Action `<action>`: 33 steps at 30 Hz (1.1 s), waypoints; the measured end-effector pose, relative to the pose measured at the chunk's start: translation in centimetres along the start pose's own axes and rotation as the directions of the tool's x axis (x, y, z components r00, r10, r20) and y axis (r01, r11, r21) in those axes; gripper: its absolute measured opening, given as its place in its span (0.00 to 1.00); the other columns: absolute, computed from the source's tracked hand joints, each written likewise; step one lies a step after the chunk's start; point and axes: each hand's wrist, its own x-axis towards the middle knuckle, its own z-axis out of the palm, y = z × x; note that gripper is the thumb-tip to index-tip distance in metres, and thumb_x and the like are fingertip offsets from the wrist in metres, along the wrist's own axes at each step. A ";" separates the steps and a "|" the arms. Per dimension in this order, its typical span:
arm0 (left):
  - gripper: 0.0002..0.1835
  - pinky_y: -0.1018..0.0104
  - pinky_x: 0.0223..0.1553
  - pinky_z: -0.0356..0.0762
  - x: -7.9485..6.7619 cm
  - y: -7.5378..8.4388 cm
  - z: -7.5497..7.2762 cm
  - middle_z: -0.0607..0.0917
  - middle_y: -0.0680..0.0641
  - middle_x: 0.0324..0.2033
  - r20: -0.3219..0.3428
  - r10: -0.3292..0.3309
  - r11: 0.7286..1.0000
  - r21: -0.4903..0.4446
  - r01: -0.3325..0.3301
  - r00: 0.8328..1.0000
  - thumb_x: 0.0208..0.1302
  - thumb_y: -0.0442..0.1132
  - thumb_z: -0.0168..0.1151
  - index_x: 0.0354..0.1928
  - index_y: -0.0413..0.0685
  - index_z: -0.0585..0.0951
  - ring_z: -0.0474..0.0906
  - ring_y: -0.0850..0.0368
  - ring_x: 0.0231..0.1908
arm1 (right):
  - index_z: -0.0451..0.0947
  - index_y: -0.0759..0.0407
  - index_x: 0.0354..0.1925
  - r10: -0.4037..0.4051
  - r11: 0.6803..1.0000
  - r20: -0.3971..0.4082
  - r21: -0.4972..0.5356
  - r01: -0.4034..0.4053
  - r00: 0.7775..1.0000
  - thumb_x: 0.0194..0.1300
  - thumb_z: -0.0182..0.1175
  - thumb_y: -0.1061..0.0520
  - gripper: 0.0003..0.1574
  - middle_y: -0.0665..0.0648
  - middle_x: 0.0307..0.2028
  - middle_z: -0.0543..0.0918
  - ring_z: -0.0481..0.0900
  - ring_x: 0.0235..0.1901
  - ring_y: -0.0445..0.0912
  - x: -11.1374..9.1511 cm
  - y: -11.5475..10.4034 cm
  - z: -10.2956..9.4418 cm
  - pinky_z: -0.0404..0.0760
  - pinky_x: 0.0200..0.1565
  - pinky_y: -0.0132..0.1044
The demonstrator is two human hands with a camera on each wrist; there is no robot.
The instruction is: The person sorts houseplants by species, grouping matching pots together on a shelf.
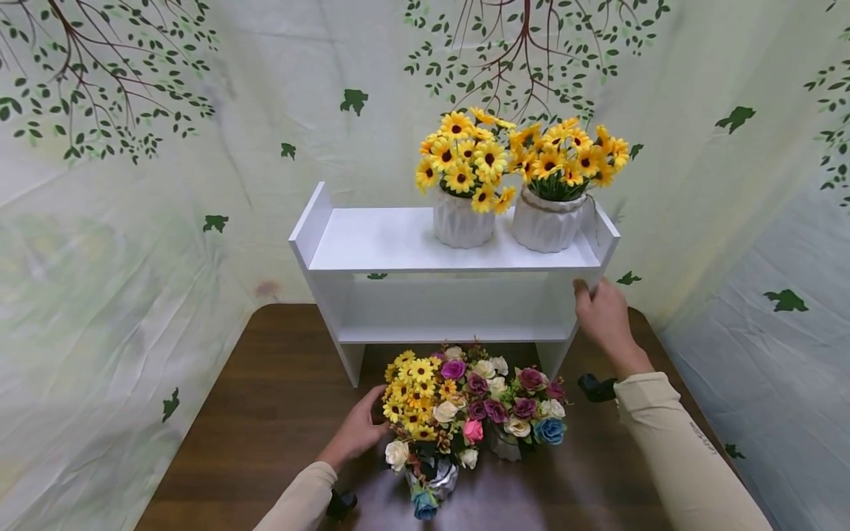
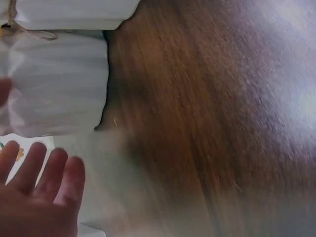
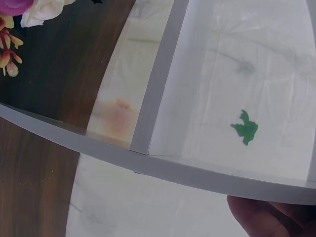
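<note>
Pale cloth (image 1: 265, 66) printed with branches (image 1: 526, 33) and green leaves (image 1: 355, 101) covers the walls across the upper frame of the head view, with a dark brown wooden worktop (image 1: 219, 428) below. Standing at the centre is a white shelf (image 1: 372, 236); two potted bunches of yellow daisies (image 1: 465, 158) sit side by side on the right part of its top board. At bottom centre, on the worktop, more yellow flowers (image 1: 418, 371) crowd against mixed roses (image 1: 524, 407) in purple, cream, pink and blue. The person's left hand (image 1: 361, 428) is at the left edge of those yellow flowers, its grip loose, fingers extended.

What blossoms mostly hide from above, the left wrist view shows: two whitish pots (image 2: 54, 84), with twine at upper left, just beside the fingertips (image 2: 74, 170). Wood grain and a bright glare (image 2: 306, 106) fill the right of that view.

The right hand (image 1: 604, 317) touches the shelf's right side panel (image 3: 197, 177), fingers curled; whether its grip clamps the panel I cannot tell. From the right wrist, the fingers show only at lower right, on the panel's outer side, and a reddish stain (image 3: 118, 118) on the cloth appears through the lower opening.
</note>
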 end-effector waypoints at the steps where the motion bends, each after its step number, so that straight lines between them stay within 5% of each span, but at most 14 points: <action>1: 0.39 0.39 0.62 0.71 0.0 0.1 0.0 0.73 0.31 0.64 0.031 0.001 1.000 -0.013 -0.001 1.000 0.53 0.24 0.66 0.69 0.37 0.65 0.70 0.33 0.64 | 0.72 0.74 0.50 0.003 1.000 0.004 0.000 -0.003 1.000 0.77 0.45 0.53 0.23 0.62 0.25 0.70 0.70 0.26 0.54 0.0 0.0 0.0 0.66 0.27 0.39; 5: 0.43 0.39 0.65 0.68 0.1 0.3 0.3 0.70 0.31 0.66 0.115 0.022 0.996 -0.083 -0.013 0.993 0.52 0.26 0.69 0.71 0.37 0.61 0.68 0.33 0.66 | 0.71 0.74 0.55 0.019 1.000 0.026 -0.001 -0.019 0.999 0.78 0.43 0.52 0.26 0.64 0.27 0.72 0.71 0.29 0.55 0.0 -0.1 0.0 0.68 0.29 0.40; 12: 0.51 0.59 0.61 0.72 0.4 0.3 1.1 0.62 0.29 0.70 0.188 0.072 0.969 -0.245 -0.024 0.980 0.52 0.24 0.68 0.75 0.37 0.49 0.62 0.33 0.69 | 0.71 0.73 0.53 0.029 1.000 0.028 -0.007 -0.029 0.999 0.78 0.43 0.52 0.25 0.63 0.27 0.71 0.69 0.26 0.54 0.0 0.0 0.0 0.67 0.27 0.39; 17: 0.50 0.66 0.60 0.71 0.7 -0.1 1.5 0.61 0.29 0.70 0.193 0.087 0.967 -0.251 -0.037 0.977 0.53 0.24 0.67 0.75 0.37 0.49 0.61 0.33 0.69 | 0.71 0.73 0.53 0.024 1.000 0.029 -0.001 -0.024 0.999 0.78 0.43 0.52 0.24 0.62 0.26 0.70 0.68 0.24 0.52 0.0 0.0 0.0 0.66 0.26 0.38; 21: 0.50 0.62 0.64 0.69 0.9 -0.5 1.7 0.60 0.29 0.72 0.192 0.108 0.966 -0.254 -0.056 0.975 0.57 0.27 0.67 0.76 0.37 0.47 0.60 0.33 0.70 | 0.71 0.73 0.57 0.031 1.000 0.029 -0.002 -0.031 0.999 0.78 0.42 0.52 0.26 0.62 0.26 0.70 0.68 0.25 0.52 0.0 0.0 -0.1 0.67 0.26 0.38; 29: 0.51 0.51 0.63 0.72 0.8 -1.1 2.0 0.66 0.32 0.70 0.068 0.026 0.976 -0.217 -0.011 0.997 0.53 0.27 0.71 0.76 0.42 0.53 0.66 0.33 0.68 | 0.72 0.73 0.50 0.018 1.000 0.022 -0.002 -0.018 1.000 0.77 0.44 0.53 0.23 0.62 0.25 0.70 0.69 0.25 0.53 0.0 -0.1 0.2 0.66 0.26 0.38; 33: 0.51 0.57 0.65 0.70 1.3 -1.1 2.1 0.66 0.36 0.71 0.132 0.063 0.969 -0.246 -0.029 0.989 0.55 0.32 0.73 0.76 0.45 0.53 0.66 0.40 0.69 | 0.72 0.74 0.51 0.003 1.000 0.004 -0.013 -0.003 1.000 0.77 0.44 0.54 0.22 0.61 0.25 0.70 0.67 0.24 0.52 0.1 0.0 0.2 0.65 0.25 0.38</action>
